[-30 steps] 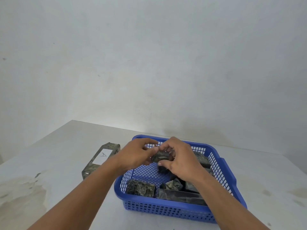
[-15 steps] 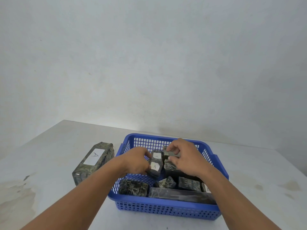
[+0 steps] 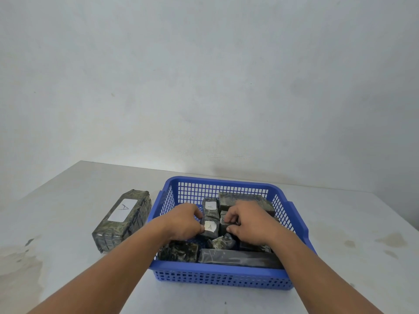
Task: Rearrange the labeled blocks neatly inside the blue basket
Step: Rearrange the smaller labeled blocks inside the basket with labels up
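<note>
The blue basket (image 3: 222, 271) sits on the table and holds several dark camouflage-wrapped blocks. My left hand (image 3: 184, 222) grips a small block with a white "A" label (image 3: 210, 227) in the middle of the basket. Just behind it stands another small "A" block (image 3: 210, 207). My right hand (image 3: 250, 222) pinches a small dark block (image 3: 224, 219) to the right of them. A long block (image 3: 240, 258) lies along the near wall, and a wide block (image 3: 240, 198) lies at the back right.
A large camouflage block with a white "A" label (image 3: 123, 219) lies on the grey table (image 3: 68, 200) left of the basket. Stains mark the table at the left and right. A plain wall stands behind.
Both hands have lowered deeper into the basket. The small labeled block in my left hand now lies in line in front of the other "A" block. The view has shifted slightly.
</note>
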Tool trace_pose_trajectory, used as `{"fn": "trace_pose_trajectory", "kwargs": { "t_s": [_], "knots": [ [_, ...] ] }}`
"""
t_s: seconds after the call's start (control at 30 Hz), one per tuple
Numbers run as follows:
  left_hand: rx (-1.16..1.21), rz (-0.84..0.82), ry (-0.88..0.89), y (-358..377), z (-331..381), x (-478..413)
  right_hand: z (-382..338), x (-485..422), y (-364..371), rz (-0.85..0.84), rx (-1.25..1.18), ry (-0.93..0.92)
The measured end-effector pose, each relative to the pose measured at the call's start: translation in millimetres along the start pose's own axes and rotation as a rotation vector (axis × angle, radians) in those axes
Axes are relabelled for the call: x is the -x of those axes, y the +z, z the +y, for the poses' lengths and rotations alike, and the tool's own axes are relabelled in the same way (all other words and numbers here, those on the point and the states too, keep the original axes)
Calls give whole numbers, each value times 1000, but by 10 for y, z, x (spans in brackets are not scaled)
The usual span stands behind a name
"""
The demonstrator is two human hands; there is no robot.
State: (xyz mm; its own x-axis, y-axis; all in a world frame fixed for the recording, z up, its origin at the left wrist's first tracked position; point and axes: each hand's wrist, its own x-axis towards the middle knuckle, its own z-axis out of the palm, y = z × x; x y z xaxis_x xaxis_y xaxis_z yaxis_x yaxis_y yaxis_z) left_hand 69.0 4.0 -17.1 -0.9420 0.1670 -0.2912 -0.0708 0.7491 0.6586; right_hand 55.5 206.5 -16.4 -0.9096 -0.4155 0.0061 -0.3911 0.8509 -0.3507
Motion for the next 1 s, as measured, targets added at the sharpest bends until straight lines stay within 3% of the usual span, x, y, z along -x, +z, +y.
{"fn": "trace_pose_trajectory", "kwargs": {
  "t_s": [0.3, 0.43, 0.5, 0.6, 0.67, 0.8, 1.0],
  "knots": [
    [-121, -3, 29, -79, 39, 62, -3, 27, -18, 11, -9, -29],
    [-506, 22, 137, -270, 82, 203, -84, 29, -105, 61, -100, -52],
    [-705, -89, 182, -318, 97, 292, -160, 16, -136, 74, -143, -68],
    [-927, -281, 110, -266, 99, 352, -277, -3, -140, 82, -186, -91],
    [-1028, -314, 103, -197, 78, 354, -331, -5, -120, 80, -219, -93],
    [-1032, -250, 217, -185, 18, 353, -386, 3, -66, 40, -251, -64],
    [-772, 46, 432, -337, -90, 408, -496, 48, -91, -82, -343, -46]
  ]
}}
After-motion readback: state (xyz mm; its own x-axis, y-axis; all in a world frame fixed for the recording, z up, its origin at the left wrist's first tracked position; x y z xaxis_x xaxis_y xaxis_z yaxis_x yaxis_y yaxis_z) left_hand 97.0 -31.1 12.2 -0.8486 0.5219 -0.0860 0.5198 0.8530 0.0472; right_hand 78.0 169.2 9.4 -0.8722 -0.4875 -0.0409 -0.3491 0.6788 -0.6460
